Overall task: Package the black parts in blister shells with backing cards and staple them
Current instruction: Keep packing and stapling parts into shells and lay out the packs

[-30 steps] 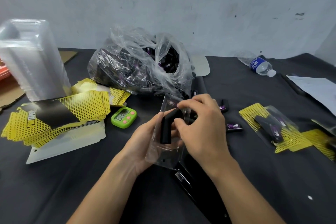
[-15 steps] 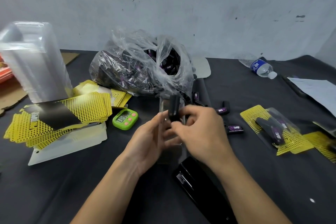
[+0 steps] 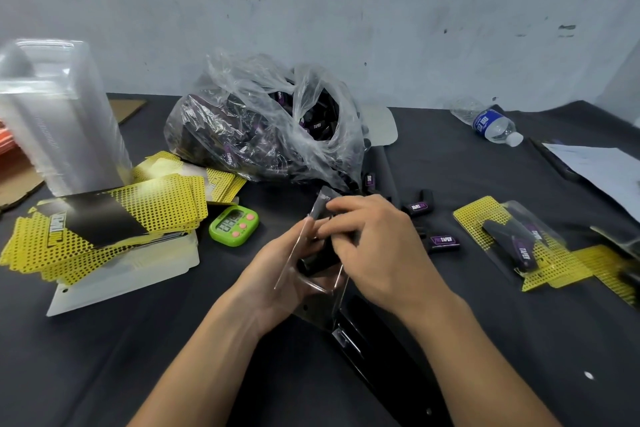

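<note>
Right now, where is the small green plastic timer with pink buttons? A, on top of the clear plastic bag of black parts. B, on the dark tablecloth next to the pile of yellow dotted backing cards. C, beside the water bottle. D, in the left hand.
B: the small green plastic timer sits on the dark tablecloth, at the edge of the pile of yellow dotted backing cards.

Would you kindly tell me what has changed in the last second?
The left hand has turned the blister shell from broadside to nearly edge-on, and the right hand has raised the black part against it. Both hands keep their grip; stapler, timer, bag and cards lie where they were.
</note>
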The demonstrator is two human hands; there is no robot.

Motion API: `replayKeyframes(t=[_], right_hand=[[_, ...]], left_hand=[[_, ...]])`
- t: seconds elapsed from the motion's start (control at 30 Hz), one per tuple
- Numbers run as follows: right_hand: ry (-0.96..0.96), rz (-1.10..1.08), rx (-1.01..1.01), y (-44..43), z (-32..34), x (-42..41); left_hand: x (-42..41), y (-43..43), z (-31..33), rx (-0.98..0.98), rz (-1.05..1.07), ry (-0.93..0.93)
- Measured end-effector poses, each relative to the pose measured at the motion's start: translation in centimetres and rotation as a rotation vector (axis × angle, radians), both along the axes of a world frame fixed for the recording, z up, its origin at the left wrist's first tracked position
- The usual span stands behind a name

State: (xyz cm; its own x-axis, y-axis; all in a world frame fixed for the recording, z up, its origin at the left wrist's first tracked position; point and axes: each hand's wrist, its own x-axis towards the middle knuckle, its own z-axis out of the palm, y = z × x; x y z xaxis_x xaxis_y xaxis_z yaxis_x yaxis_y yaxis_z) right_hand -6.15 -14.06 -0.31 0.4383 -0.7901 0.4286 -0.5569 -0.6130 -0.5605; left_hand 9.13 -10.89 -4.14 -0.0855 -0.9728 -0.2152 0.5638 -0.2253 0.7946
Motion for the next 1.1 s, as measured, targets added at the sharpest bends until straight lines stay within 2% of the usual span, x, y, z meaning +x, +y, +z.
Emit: replayKeyframes(t=[0.13,0.27,0.47,0.5,0.57,0.63,0.67,0.8,0.9,0.97,1.03,1.1], right_hand=[[-0.102,0.009,0.081,0.0,0.4,-0.5],[0.077,0.070,0.093,-0.3,0.4,-0.5],[0.214,0.023,0.026,0.2,0.0,0.4],[0.173,0.033,0.035,0.2,0.0,0.3],[-0.064,0.025,0.115,0.3,0.3,0.2],[-0.299,-0.052,0.191,-0.1,0.7,-0.4],[-0.344,-0.107,0.203,-0.3,0.8,-0.7],[-0.253,-0.245,0.292,-0.8,0.7,-1.2],[-0.132,-0.183,0.412,-0.2,-0.1,0.0],[-0.140,-0.151,0.468,0.2,-0.3,0.6],[-0.163,-0.179,0.454,0.4,-0.1,0.6],[-0.180,-0.223,0.347,0.6,0.5,0.6]], left_hand=[[0.3,-0.3,-0.5,-0.009,0.009,0.036],[0.4,-0.3,-0.7,-0.046,0.040,-0.002],[0.6,-0.6,-1.3,-0.001,0.062,0.021],[0.6,-0.7,-1.4,-0.009,0.069,0.021],[0.6,-0.7,-1.3,-0.015,0.075,0.053],[0.7,-0.6,-1.2,-0.008,0.052,0.119],[0.8,-0.6,-1.0,0.004,0.051,0.163],[1.4,-0.7,-0.8,0.067,0.078,0.354],[1.6,-0.7,-0.7,0.045,0.088,0.367],[1.8,-0.5,-0.4,0.037,0.067,0.384],[2.0,-0.6,-0.5,0.026,0.080,0.403],[2.0,-0.8,-0.4,0.045,0.141,0.419]])
